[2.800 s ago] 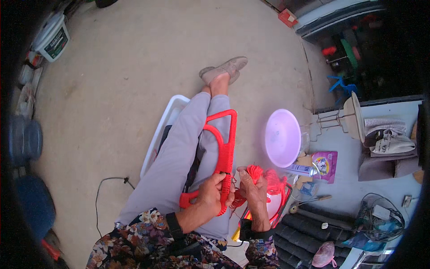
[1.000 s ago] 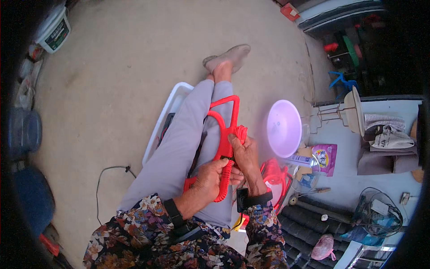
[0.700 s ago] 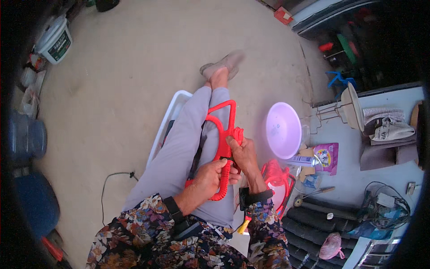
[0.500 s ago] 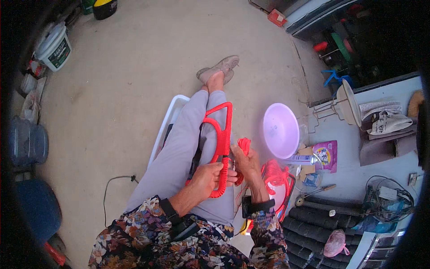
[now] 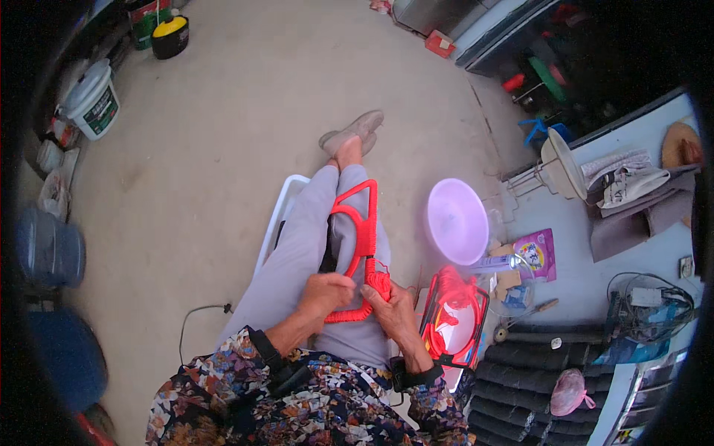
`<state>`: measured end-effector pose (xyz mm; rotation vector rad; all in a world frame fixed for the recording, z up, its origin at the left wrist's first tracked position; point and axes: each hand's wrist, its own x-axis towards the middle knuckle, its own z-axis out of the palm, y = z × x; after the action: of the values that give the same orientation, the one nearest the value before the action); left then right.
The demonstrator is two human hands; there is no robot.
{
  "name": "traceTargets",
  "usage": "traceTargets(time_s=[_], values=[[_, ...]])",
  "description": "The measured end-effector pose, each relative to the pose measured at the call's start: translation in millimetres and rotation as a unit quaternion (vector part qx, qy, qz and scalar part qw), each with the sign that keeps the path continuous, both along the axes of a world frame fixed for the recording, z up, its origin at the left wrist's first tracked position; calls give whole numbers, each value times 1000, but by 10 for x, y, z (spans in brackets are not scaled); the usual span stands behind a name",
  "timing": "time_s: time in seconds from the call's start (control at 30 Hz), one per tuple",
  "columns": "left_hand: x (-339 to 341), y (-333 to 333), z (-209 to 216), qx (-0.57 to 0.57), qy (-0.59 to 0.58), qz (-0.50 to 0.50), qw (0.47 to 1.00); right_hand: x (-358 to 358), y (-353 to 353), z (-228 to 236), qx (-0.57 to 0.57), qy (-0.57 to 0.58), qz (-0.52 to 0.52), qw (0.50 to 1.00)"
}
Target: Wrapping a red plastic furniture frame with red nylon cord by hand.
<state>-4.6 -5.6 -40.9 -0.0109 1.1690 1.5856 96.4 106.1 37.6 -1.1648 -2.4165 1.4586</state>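
A frame wrapped in red cord [image 5: 365, 236] lies upright over my lap, with an angular loop at its far end and a wider loop near me. A short dark stretch of it shows bare beside the hands. My right hand [image 5: 396, 312] is closed on a bunched hank of red cord [image 5: 378, 282], pressed against the frame's right bar. My left hand [image 5: 326, 295] is closed at the left side of the near loop, slightly blurred; what its fingers hold is hidden. My legs [image 5: 286, 279] in grey trousers stretch out beneath, crossed at the ankles.
To my right stand a black-edged rack with red cord [image 5: 452, 316] and a lilac basin [image 5: 458, 221]. A purple packet [image 5: 537, 254] and dark rolls [image 5: 535, 379] lie beyond. Beside my legs is a white-rimmed tray [image 5: 269, 234]. A white bucket [image 5: 95, 104] stands far left.
The cord hank in my right hand has come from the frame's right side onto its bar. My left hand has shifted left, off the bar. The view has turned slightly.
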Motion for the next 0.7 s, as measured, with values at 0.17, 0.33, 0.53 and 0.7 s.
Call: traceTargets(time_s=[0.17,0.33,0.53,0.7], values=[[-110,202,-43,-36,112,40,992,123,46,-46,-100,39,-39,993],[-280,410,5,43,8,-29,999,216,85,196,-94,109,-46,989],[-6,796,805,302,-173,-152,925,718,337,1022,-126,166,-54,977],[374,1054,1490,316,-154,-175,920,1221,415,1362,-129,218,-60,965]])
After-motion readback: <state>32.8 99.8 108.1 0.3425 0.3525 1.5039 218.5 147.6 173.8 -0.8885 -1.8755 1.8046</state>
